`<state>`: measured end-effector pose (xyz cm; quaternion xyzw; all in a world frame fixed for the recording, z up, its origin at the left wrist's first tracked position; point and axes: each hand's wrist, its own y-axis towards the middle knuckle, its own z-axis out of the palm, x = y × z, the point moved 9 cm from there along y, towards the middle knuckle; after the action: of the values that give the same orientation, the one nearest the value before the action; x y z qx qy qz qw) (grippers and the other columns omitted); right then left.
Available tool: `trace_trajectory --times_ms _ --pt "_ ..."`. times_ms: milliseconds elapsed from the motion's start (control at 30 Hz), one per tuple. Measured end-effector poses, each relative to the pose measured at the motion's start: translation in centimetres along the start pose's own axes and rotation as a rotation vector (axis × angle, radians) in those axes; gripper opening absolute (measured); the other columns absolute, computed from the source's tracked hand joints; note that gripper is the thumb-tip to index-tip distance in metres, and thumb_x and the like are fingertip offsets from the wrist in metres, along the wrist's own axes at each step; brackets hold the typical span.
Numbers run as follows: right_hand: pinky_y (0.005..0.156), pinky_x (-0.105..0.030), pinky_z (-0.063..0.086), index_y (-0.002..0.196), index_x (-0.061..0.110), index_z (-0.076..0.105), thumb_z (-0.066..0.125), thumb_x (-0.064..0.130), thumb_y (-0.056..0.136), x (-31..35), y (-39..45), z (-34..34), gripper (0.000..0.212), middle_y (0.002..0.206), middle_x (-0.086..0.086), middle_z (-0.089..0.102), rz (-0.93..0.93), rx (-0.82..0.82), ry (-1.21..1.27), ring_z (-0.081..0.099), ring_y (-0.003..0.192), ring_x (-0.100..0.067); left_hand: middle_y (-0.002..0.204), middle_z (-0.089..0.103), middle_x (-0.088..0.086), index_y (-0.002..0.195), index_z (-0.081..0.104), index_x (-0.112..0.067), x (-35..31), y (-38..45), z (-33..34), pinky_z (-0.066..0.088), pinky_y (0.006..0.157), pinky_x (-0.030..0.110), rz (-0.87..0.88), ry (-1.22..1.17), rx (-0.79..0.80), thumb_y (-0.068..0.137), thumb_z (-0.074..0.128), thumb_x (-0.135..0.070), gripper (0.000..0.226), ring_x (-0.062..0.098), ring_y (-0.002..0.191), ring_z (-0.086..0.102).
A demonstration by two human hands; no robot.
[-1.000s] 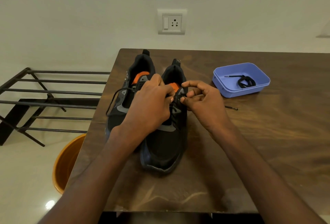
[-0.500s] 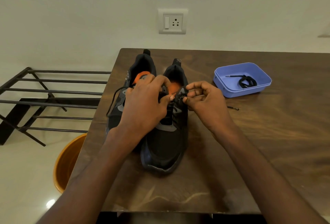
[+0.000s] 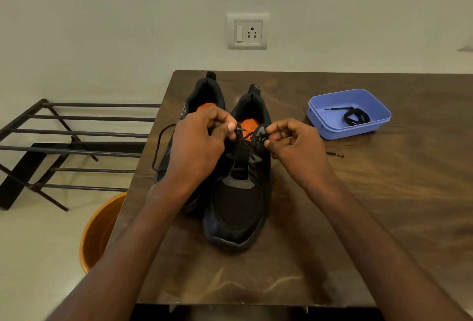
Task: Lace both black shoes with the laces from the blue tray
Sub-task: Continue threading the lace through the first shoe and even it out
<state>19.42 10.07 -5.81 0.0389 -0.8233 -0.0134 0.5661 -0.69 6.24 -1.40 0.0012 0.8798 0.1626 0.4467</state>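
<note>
Left of the desk [image 3: 384, 218]: metal rack [image 3: 76, 133] and an orange bucket [image 3: 99, 228] sitting on the floor, neither in play. On the desk, two black shoes lying side by side, toes toward the person, heels toward the wall, long axes running near-to-far. Left shoe [image 3: 204, 95] is mostly hiding behind the left hand [image 3: 197, 146]; a loop of lace [image 3: 160, 146] is hanging off its outer side. Left hand's fingers are curling round and pinching the lace end, with the aglet tip [image 3: 239, 129] poking out rightward toward the right shoe [image 3: 238, 205]. Right hand [image 3: 294, 146] is pinching the top eyelet flap [image 3: 259, 136] on that shoe's right side, fingers closing on it. Key relation: the aglet is pointing roughly left-to-right, across the shoe's long axis, and is sitting just left of the tongue, near the flap but not touching it. Left hand is the one carrying the tip, so I'd guess it's feeding it across while the right is steadying the eyelet. Lower eyelets look laced, though it's too dark to count rows. Further right, a loose lace end [image 3: 335, 154] is lying on the desk, then the blue tray [image 3: 330, 128] with the second lace [image 3: 355, 117] coiled inside, so the other shoe's lacing probably isn't done.
</note>
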Motion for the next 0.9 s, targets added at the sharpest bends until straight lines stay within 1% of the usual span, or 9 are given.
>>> trace_trajectory --times_ms 200,333,400,467,567,633,700,767,900 --pt "0.079 -0.042 0.063 0.1 0.022 0.071 0.076 0.005 0.089 0.0 0.0 0.1 0.02 0.087 -0.005 0.07 -0.001 0.009 0.001 0.071 0.083 -0.022 0.089 0.071 -0.011 0.1 0.073 -0.023 -0.6 -0.2 0.3 0.055 0.077 0.017 0.04 0.059 0.015 0.099 0.068 -0.02 0.006 0.002 0.087 0.067" --pt "0.074 -0.032 0.063 0.112 0.027 0.069 0.074 0.006 0.091 0.9 -0.2 0.1 0.03 0.091 -0.007 0.068 -0.066 0.014 -0.003 0.069 0.083 -0.023 0.087 0.071 -0.01 0.107 0.068 -0.022 -0.4 -0.2 0.0 0.056 0.079 0.017 0.026 -0.001 -0.032 0.102 0.063 -0.017 0.009 0.0 0.086 0.068" --pt "0.071 -0.03 0.062 0.113 0.028 0.07 0.071 0.004 0.092 1.1 -0.2 0.2 0.031 0.091 -0.008 0.067 -0.094 0.014 -0.014 0.068 0.082 -0.025 0.087 0.071 -0.01 0.112 0.066 -0.024 -0.2 -0.3 -0.1 0.059 0.08 0.023 0.013 -0.008 -0.051 0.103 0.06 -0.016 0.013 0.0 0.086 0.069" --pt "0.074 -0.035 0.062 0.114 0.029 0.071 0.068 0.003 0.093 1.4 -0.2 0.3 0.033 0.092 -0.006 0.066 -0.125 0.001 -0.032 0.066 0.081 -0.026 0.087 0.072 -0.011 0.115 0.066 -0.027 -0.1 -0.2 -0.2 0.061 0.081 0.033 0.018 0.011 -0.069 0.104 0.057 -0.015 0.018 0.001 0.085 0.07" --pt "0.07 -0.026 0.055 0.115 0.027 0.073 0.063 -0.001 0.093 1.9 -0.1 0.2 0.036 0.092 0.001 0.067 -0.15 -0.036 -0.011 0.06 0.075 -0.008 0.088 0.07 -0.013 0.112 0.067 -0.034 -0.1 -0.1 -0.1 0.059 0.083 0.045 0.044 0.052 -0.07 0.103 0.054 -0.012 0.027 0.004 0.085 0.069" --pt "0.071 -0.02 0.052 0.115 0.024 0.073 0.064 0.0 0.093 2.2 -0.2 0.3 0.034 0.094 0.003 0.067 -0.163 -0.04 -0.004 0.06 0.076 -0.004 0.09 0.068 -0.014 0.108 0.068 -0.036 -0.5 -0.1 0.3 0.057 0.083 0.051 0.086 0.093 -0.057 0.102 0.052 -0.015 0.028 0.006 0.086 0.067" --pt "0.077 -0.024 0.057 0.113 0.025 0.073 0.066 0.003 0.094 2.2 -0.3 0.4 0.03 0.1 0.004 0.068 -0.17 -0.043 -0.02 0.064 0.082 -0.006 0.091 0.068 -0.015 0.115 0.066 -0.037 -1.0 -0.1 0.6 0.056 0.084 0.052 0.115 0.119 -0.055 0.102 0.053 -0.018 0.026 0.006 0.086 0.066" --pt "0.076 -0.025 0.059 0.111 0.024 0.074 0.067 0.004 0.095 2.2 -0.3 0.3 0.027 0.098 0.004 0.068 -0.157 -0.04 -0.01 0.065 0.08 -0.009 0.09 0.067 -0.014 0.126 0.061 -0.033 -1.2 0.0 0.7 0.056 0.083 0.049 0.129 0.129 -0.028 0.103 0.055 -0.017 0.029 0.006 0.084 0.066" --pt "0.068 -0.018 0.055 0.109 0.023 0.073 0.067 0.006 0.096 2.2 -0.4 0.0 0.023 0.093 0.006 0.069 -0.14 -0.014 0.027 0.067 0.082 -0.006 0.093 0.069 -0.015 0.113 0.067 -0.035 -1.6 -0.3 0.6 0.056 0.087 0.052 0.219 0.192 0.011 0.098 0.057 -0.03 0.019 0.008 0.089 0.068"
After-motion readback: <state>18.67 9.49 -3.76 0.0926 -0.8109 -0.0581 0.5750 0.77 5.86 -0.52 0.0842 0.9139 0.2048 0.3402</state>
